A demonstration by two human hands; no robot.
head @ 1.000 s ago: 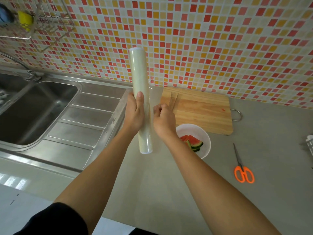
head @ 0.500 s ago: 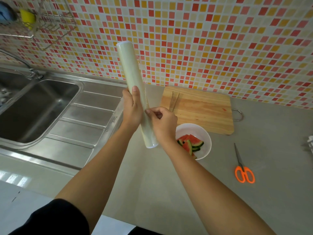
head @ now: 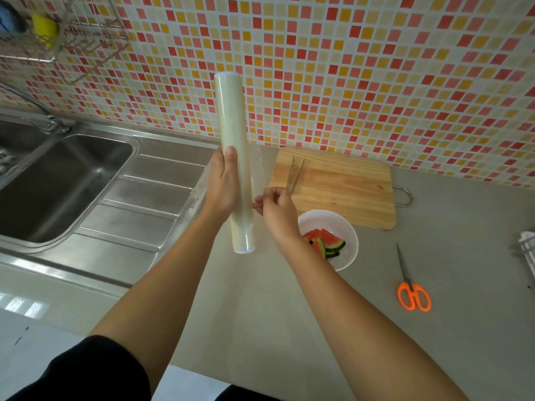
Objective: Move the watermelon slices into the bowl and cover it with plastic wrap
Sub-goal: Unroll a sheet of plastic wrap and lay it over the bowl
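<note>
Frame centre: my left hand [head: 223, 180] grips the near-upright plastic wrap roll [head: 233, 125]; my right hand [head: 276, 206] pinches its loose edge. Watermelon slices [head: 322, 241] already lie in the white bowl [head: 328, 219] just right, on the desk [head: 463, 256]. Next, probably: draw out a sheet.

wide head view looks forward and down, close over left hand [head: 221, 180] and right hand [head: 279, 211], facing tiled wall [head: 376, 82]
</note>
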